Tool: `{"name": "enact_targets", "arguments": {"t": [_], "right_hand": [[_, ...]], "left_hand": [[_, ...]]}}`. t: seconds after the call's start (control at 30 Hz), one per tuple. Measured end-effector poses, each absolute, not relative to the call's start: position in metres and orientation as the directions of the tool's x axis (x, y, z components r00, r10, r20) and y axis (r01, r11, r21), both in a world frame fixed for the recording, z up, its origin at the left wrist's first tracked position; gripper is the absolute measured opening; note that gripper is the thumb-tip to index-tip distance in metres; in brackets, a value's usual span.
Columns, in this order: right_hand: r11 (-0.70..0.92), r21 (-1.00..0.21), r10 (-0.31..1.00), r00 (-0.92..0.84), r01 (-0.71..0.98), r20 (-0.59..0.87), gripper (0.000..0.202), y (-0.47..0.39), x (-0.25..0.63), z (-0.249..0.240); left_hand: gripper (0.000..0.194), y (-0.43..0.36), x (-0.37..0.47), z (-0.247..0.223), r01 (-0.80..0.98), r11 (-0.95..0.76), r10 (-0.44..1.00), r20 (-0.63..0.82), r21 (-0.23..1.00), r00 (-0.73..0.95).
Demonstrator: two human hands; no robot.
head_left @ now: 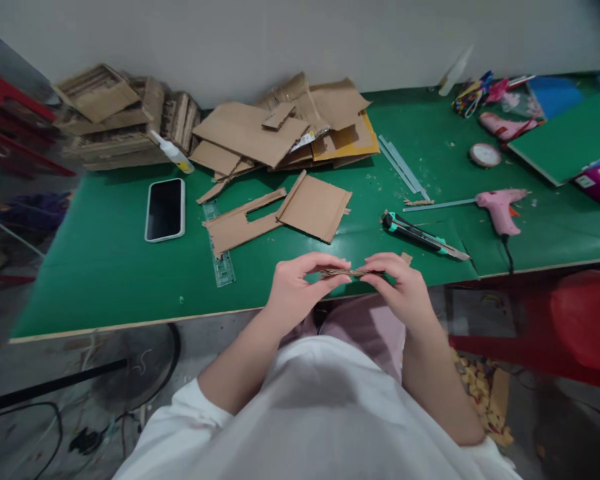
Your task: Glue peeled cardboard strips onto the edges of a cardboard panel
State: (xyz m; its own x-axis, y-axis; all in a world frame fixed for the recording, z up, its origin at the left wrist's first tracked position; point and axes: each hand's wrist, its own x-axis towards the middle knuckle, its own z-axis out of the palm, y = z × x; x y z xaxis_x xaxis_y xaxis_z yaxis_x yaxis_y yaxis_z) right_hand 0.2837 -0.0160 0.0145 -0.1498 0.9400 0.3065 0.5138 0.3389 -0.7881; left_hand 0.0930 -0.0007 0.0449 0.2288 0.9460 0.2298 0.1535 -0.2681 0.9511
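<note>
Between my two hands is a thin piece of cardboard [353, 272], seen edge-on near the table's front edge. My left hand [307, 279] pinches its left end between thumb and fingers. At the other end, my right hand [397, 277] grips it the same way. Just beyond lie a square cardboard panel [317, 205] with a folded strip along one side and a cardboard piece with a rectangular cut-out [235, 230]. That cut-out piece rests over a clear ruler [223, 267]. A black and teal utility knife [423, 235] lies right of my hands, its blade out.
A phone [165, 210] and a glue bottle [174, 155] lie at left, near stacked cardboard structures [125, 120]. Cardboard sheets [250, 130] are piled at the back. To the right are a pink glue gun [500, 205], glue sticks [403, 167], a tape roll [485, 155] and a green board [570, 143].
</note>
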Motion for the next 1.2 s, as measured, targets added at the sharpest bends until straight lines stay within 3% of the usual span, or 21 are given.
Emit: {"name": "enact_targets", "arguments": {"t": [0.2, 0.4, 0.63, 0.83, 0.97, 1.07, 1.2], "right_hand": [[0.434, -0.788, 0.900, -0.168, 0.437, 0.403, 0.013, -0.019, 0.268, 0.017], [0.392, -0.832, 0.920, -0.143, 0.391, 0.366, 0.014, -0.019, 0.261, 0.020], [0.389, -0.860, 0.921, -0.152, 0.330, 0.358, 0.010, -0.020, 0.259, 0.018], [0.172, -0.983, 0.982, -0.086, 0.066, 0.166, 0.008, -0.022, 0.248, 0.010], [0.042, -0.995, 0.999, -0.028, -0.095, 0.045, 0.019, -0.021, 0.239, 0.001], [0.089, -0.995, 0.995, -0.031, -0.051, 0.091, 0.021, -0.018, 0.244, 0.002], [0.308, -0.947, 0.949, 0.045, 0.087, 0.313, 0.030, -0.020, 0.269, 0.020]], "left_hand": [[0.017, -0.006, 0.100, 0.057, 0.205, -0.502, 0.856, 0.448, 0.840, 0.259], [0.026, -0.007, 0.099, 0.057, 0.017, -0.481, 0.835, 0.452, 0.877, 0.315], [0.020, -0.007, 0.103, 0.061, 0.012, -0.513, 0.830, 0.492, 0.858, 0.262], [0.018, -0.007, 0.114, 0.068, 0.172, -0.471, 0.871, 0.423, 0.865, 0.251], [0.017, -0.004, 0.121, 0.060, 0.206, -0.459, 0.875, 0.400, 0.864, 0.272], [0.014, -0.002, 0.119, 0.058, 0.229, -0.572, 0.812, 0.505, 0.788, 0.292], [0.013, -0.001, 0.108, 0.068, 0.378, -0.728, 0.685, 0.605, 0.572, 0.405]]}}
